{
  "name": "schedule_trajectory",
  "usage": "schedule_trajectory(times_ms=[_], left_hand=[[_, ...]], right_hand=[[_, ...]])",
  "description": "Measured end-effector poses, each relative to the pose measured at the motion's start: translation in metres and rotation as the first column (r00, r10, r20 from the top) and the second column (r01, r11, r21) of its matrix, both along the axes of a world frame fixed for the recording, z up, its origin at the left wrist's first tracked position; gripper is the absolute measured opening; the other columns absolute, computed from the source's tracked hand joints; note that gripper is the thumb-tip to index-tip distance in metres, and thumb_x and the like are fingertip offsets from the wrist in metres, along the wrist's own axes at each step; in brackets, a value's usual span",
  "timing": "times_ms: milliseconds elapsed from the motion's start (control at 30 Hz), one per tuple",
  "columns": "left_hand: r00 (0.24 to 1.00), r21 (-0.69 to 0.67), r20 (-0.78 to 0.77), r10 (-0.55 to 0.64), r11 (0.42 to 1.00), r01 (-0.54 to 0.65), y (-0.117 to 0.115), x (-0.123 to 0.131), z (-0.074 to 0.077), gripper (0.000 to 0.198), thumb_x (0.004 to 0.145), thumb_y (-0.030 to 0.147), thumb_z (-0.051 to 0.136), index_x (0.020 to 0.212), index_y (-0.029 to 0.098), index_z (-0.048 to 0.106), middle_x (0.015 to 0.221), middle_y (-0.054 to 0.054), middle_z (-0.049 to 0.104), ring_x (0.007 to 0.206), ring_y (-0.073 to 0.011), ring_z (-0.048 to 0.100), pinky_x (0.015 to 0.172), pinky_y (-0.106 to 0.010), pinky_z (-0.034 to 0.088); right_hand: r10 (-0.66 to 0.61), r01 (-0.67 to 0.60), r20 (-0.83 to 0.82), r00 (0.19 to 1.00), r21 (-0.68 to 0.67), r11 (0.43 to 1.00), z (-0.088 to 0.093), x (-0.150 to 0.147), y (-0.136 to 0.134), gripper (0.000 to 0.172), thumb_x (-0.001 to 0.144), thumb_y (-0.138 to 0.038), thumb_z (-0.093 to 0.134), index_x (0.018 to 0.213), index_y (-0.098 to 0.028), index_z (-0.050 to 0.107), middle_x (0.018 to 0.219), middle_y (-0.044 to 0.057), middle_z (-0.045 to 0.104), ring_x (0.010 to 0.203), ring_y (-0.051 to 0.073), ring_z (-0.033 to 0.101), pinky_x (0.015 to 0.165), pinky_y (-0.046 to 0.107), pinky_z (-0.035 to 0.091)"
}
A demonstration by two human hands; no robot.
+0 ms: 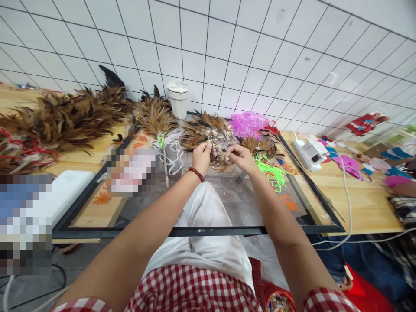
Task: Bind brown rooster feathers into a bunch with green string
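Note:
Both hands are over a black-framed glass panel (pixel 227 197), close to a loose pile of brown feathers (pixel 208 125). My left hand (pixel 203 157), with a dark red bead bracelet (pixel 196 174) at its wrist, is closed in a pinch; what lies between the fingertips is too small to make out. A short gap to the right, thumb and forefinger of my right hand (pixel 241 157) are pinched together at a small brown feather (pixel 223 159). Bright green cord (pixel 273 173) lies by the right wrist. A feather bunch on a stick (pixel 165 162), tied with green, lies left of white cord (pixel 175 151).
A white lidded cup (pixel 178 99) stands against the tiled wall. Pink plastic (pixel 248 124) lies behind my right hand. Long feather bundles (pixel 68 121) cover the left side. On the right are a white device (pixel 310 154), a cable (pixel 347 195) and a person's checked sleeve (pixel 399 210).

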State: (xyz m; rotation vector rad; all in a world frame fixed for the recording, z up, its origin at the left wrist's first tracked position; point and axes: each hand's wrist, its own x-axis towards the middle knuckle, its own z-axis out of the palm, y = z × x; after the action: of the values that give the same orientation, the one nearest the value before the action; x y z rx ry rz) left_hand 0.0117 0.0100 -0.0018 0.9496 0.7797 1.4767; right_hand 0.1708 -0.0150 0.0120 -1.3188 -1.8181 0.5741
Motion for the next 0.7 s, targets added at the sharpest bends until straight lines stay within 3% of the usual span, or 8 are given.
schedule_trajectory(times_ms=[100,167,200,300,367,533,700], left_hand=[[0.999,0.010,0.026,0.030,1.000,-0.030,0.001,0.000,0.000,0.023,0.081,0.025,0.060,0.062,0.014,0.055,0.057,0.002,0.053,0.047,-0.0056,0.049,0.050,-0.019,0.042],[0.997,-0.015,0.032,0.070,0.997,-0.070,0.002,-0.001,0.001,0.023,0.082,0.023,0.058,0.061,0.014,0.055,0.056,0.003,0.052,0.046,-0.0051,0.048,0.049,-0.018,0.040],[0.995,-0.027,0.032,0.090,0.996,-0.089,0.002,-0.001,0.001,0.023,0.083,0.022,0.057,0.061,0.014,0.055,0.056,0.003,0.053,0.046,-0.0048,0.048,0.048,-0.017,0.039],[0.990,-0.054,0.046,0.134,0.990,-0.132,0.002,-0.003,0.004,0.023,0.084,0.020,0.055,0.061,0.014,0.054,0.056,0.003,0.053,0.044,-0.0039,0.046,0.046,-0.016,0.036],[0.988,-0.075,0.056,0.144,0.987,-0.140,0.002,-0.003,0.006,0.023,0.084,0.020,0.055,0.062,0.014,0.054,0.056,0.003,0.053,0.043,-0.0038,0.045,0.044,-0.016,0.035],[0.988,-0.075,0.024,0.152,0.986,-0.149,0.002,-0.003,0.004,0.022,0.083,0.025,0.057,0.063,0.015,0.054,0.056,0.003,0.052,0.044,-0.0037,0.044,0.044,-0.015,0.034],[0.977,0.060,-0.123,0.174,0.984,-0.168,0.002,-0.003,0.001,0.023,0.083,0.024,0.055,0.061,0.015,0.057,0.058,0.002,0.057,0.053,-0.0065,0.050,0.055,-0.017,0.041]], right_hand=[[-0.195,0.149,0.379,0.904,0.148,0.978,0.008,0.003,-0.008,0.015,0.074,-0.017,0.053,0.084,-0.017,0.065,0.083,0.005,0.063,0.072,0.015,0.054,0.067,0.026,0.040],[-0.262,0.168,0.504,0.823,0.224,0.960,0.015,0.006,-0.011,0.023,0.074,-0.013,0.051,0.090,-0.017,0.067,0.090,0.008,0.064,0.077,0.017,0.056,0.070,0.027,0.040],[-0.217,0.123,0.533,0.818,0.206,0.971,0.019,0.008,-0.013,0.024,0.074,-0.013,0.051,0.090,-0.017,0.068,0.090,0.008,0.064,0.078,0.017,0.057,0.070,0.026,0.041],[0.073,-0.101,0.565,0.822,0.018,0.995,0.025,0.015,-0.014,0.022,0.072,-0.013,0.055,0.086,-0.018,0.071,0.083,0.005,0.064,0.073,0.015,0.058,0.069,0.023,0.042],[0.151,-0.146,0.607,0.780,-0.058,0.988,0.025,0.020,-0.013,0.026,0.070,-0.012,0.056,0.089,-0.019,0.072,0.083,0.004,0.064,0.075,0.015,0.058,0.071,0.023,0.042],[0.148,-0.078,0.693,0.706,-0.132,0.988,0.017,0.026,-0.008,0.021,0.074,-0.012,0.055,0.086,-0.018,0.072,0.091,0.007,0.065,0.083,0.016,0.059,0.075,0.023,0.041],[0.024,-0.071,0.619,0.785,0.052,0.996,0.019,0.016,-0.008,0.024,0.083,-0.014,0.048,0.092,-0.018,0.070,0.088,0.007,0.067,0.082,0.017,0.060,0.076,0.025,0.042]])
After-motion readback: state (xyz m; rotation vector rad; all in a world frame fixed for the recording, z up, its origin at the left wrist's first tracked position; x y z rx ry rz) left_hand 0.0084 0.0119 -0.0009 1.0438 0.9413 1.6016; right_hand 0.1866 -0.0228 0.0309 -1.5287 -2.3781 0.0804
